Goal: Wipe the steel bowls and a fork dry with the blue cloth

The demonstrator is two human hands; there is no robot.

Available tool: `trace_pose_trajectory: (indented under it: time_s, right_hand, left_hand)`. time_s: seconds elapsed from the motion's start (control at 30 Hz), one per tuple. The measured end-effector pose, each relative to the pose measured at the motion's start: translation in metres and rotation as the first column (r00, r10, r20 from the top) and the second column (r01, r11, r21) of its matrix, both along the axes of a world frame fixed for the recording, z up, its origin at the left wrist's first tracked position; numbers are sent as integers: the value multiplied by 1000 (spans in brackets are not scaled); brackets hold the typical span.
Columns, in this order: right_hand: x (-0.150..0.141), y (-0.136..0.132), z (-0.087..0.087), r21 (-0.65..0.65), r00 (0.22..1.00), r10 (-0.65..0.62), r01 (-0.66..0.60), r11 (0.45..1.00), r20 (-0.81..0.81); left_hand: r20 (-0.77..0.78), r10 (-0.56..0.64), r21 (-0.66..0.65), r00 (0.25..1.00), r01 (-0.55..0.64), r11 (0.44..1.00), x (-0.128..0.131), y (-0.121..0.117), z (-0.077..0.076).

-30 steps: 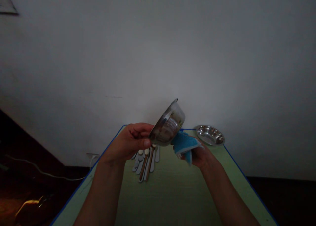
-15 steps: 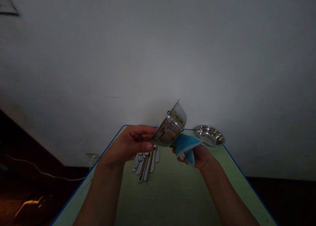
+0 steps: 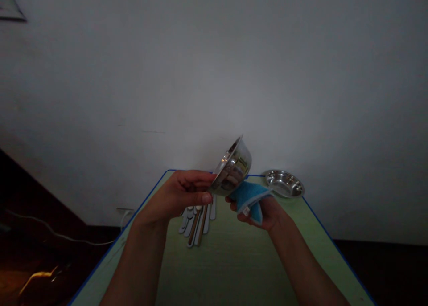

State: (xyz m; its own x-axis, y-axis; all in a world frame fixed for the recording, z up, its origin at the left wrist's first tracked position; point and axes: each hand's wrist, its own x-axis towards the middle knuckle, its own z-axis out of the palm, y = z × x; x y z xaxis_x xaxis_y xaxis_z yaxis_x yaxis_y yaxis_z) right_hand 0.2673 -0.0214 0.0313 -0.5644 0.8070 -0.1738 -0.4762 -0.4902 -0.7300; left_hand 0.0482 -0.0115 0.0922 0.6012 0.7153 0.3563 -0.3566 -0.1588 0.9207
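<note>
A shiny metal bowl [image 3: 235, 169] is held tilted above the table, its opening turned up and to the left. My left hand [image 3: 180, 192] grips it by the lower left rim, thumb below and fingers above. In my right hand [image 3: 264, 211] is a blue cloth [image 3: 251, 193] with a pale edge and a small white tag. The cloth lies against the lower right outside of the bowl. Below and behind my left hand several pieces of cutlery [image 3: 197, 228], some with brown handles, lie in a bunch; their far ends are partly hidden.
A second metal bowl [image 3: 284, 184] stands at the table's far right corner. The pale green table [image 3: 230, 261] has a blue edge and meets a bare wall [image 3: 214, 83]. A white cable [image 3: 76, 240] runs along the left, beyond the table.
The bowl has shifted slightly right and turned in my left hand, so more of its inside shows. My right hand with the cloth stays against its underside, with small movements.
</note>
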Motion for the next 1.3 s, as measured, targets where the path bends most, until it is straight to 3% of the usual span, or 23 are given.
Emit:
trace_pose_trajectory:
  time_s: [0.2, 0.47, 0.63, 1.1, 1.3]
  right_hand:
    - [-1, -1, -2, -25, 999, 39, -40, 999, -16]
    - [-6, -6, 6, -223, 991, 32, -61, 973, -132]
    - [-9, -9, 12, -255, 992, 23, -54, 965, -123]
    - [-8, -11, 14, -187, 1000, -1, -4, 982, -24]
    - [-8, -11, 16, 34, 973, -66, 60, 998, 220]
  left_hand:
    - [-22, 32, -34, 999, -32, 999, 3, -2, 2]
    - [-60, 40, -33, 997, -42, 999, 3, -2, 5]
    - [-58, 52, -39, 997, -55, 998, 3, -2, 5]
    - [-39, 160, -2, 986, -160, 987, 4, 6, -4]
    - [132, 248, -143, 960, -229, 963, 6, 14, -5]
